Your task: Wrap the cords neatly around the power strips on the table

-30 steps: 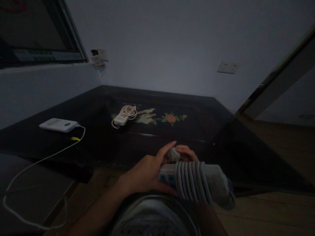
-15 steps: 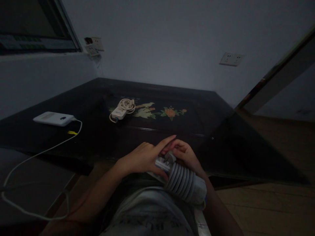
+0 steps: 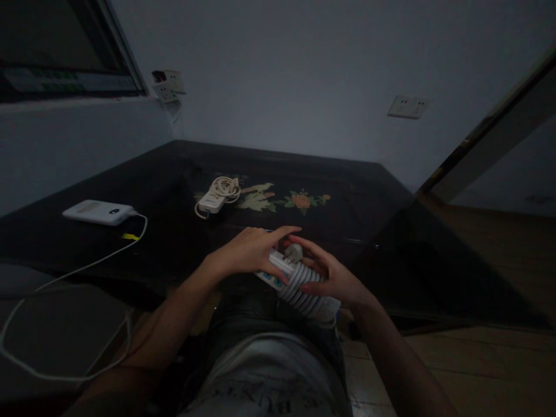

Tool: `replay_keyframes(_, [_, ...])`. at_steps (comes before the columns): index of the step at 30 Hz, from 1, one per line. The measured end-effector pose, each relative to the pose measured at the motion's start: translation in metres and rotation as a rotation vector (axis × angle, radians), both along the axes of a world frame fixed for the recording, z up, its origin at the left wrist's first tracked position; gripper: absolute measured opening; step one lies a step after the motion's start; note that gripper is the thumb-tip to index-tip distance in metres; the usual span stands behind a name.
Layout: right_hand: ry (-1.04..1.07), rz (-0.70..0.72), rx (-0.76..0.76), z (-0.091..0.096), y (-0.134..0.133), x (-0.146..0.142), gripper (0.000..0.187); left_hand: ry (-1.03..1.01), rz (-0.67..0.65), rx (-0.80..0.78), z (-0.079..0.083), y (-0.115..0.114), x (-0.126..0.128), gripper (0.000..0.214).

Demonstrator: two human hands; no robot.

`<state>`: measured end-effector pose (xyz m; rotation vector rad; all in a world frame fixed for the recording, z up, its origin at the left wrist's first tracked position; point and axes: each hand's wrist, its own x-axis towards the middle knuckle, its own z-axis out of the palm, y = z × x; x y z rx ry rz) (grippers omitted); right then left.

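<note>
Between my hands is a white power strip [image 3: 274, 280] with its thick grey cord [image 3: 303, 288] wound round it in several turns. The plug [image 3: 293, 252] sits on the upper side of the coil, its pins pointing left. My left hand [image 3: 256, 252] grips the left end of the strip, thumb in front and fingers behind. My right hand [image 3: 332, 275] is wrapped round the coiled cord, with its thumb across the near side and its fingers over the top behind the plug. The fingers on the far side are partly hidden.
A black table [image 3: 278, 156] with a painted flower pattern lies ahead. On it are a bundled white cord with a small box [image 3: 212, 202] and a white power bank [image 3: 99, 212], whose cable [image 3: 93, 259] hangs off the left edge. Wall sockets [image 3: 407, 106] are behind.
The power strip has risen and moved away from my body, toward the table edge. My right hand has shifted from the plug's far side to wrap round the coiled cord.
</note>
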<state>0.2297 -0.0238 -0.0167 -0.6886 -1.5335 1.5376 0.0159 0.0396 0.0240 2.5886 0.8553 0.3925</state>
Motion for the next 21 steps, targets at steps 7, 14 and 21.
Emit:
replay_keyframes(7, [0.249, -0.378, 0.069, -0.007, 0.001, -0.019, 0.079, -0.994, 0.391, -0.108, -0.024, -0.004, 0.011, 0.052])
replay_keyframes(14, [0.344, -0.645, 0.160, -0.016, -0.007, -0.056, 0.078, -1.372, 0.381, -0.907, -0.059, -0.048, 0.051, 0.086])
replay_keyframes(21, [0.313, -0.836, 0.151, -0.016, -0.013, -0.066, 0.056, -1.305, 0.337, -0.889, -0.074, -0.068, 0.049, 0.081])
